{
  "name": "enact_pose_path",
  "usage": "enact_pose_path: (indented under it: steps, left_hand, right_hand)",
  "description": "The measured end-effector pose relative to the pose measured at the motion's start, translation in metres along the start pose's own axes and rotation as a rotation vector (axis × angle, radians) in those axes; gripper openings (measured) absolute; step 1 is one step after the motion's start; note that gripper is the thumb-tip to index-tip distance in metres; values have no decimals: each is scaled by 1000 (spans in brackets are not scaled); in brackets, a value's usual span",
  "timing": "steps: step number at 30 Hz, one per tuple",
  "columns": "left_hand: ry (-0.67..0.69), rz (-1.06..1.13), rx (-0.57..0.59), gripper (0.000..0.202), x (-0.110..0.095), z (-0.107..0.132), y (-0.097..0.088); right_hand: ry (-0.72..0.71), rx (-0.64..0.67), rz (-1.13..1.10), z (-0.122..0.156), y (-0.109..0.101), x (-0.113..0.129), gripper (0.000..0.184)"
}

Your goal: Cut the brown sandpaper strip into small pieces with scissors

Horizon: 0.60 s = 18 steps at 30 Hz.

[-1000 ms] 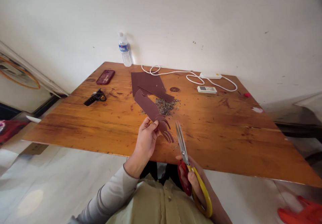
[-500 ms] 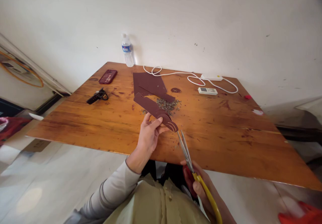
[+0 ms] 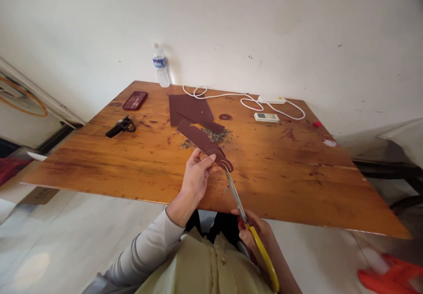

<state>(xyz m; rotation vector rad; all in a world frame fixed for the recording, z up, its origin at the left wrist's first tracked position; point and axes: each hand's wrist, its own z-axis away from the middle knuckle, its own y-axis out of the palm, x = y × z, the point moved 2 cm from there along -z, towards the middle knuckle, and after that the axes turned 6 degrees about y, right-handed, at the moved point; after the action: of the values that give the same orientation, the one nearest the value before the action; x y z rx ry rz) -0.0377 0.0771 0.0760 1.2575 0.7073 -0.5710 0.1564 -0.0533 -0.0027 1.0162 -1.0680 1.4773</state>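
Observation:
My left hand [image 3: 194,180] pinches a long strip of dark brown paper [image 3: 201,141] above the near part of the wooden table [image 3: 297,175]. The strip's near end is cut into curved slits. My right hand [image 3: 256,234] grips scissors [image 3: 246,223] with red and yellow handles. Their blades are closed and point up to the slit end of the strip, touching it. A larger sheet of the same brown paper [image 3: 190,108] lies flat further back, beside a heap of small clippings [image 3: 216,135].
A water bottle [image 3: 161,68] stands at the back edge by the wall. A dark red phone [image 3: 135,100] and a black tool [image 3: 119,126] lie at the left. A white cable [image 3: 231,96], power strip [image 3: 271,100] and remote [image 3: 266,117] lie at the back right.
The scissors went from open and apart from the strip to closed with their tips at its slit end. My left hand turned the strip flatter and moved it slightly up.

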Motion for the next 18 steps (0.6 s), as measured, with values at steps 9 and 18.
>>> enact_pose_path:
  steps: [9, 18]
  left_hand:
    - [-121, -107, 115, 38, 18, -14, -9]
    - [-74, 36, 40, 43, 28, -16, -10]
  right_hand:
    - [47, 153, -249, 0, 20, -3, 58]
    - [75, 118, -435, -2, 49, -5, 70]
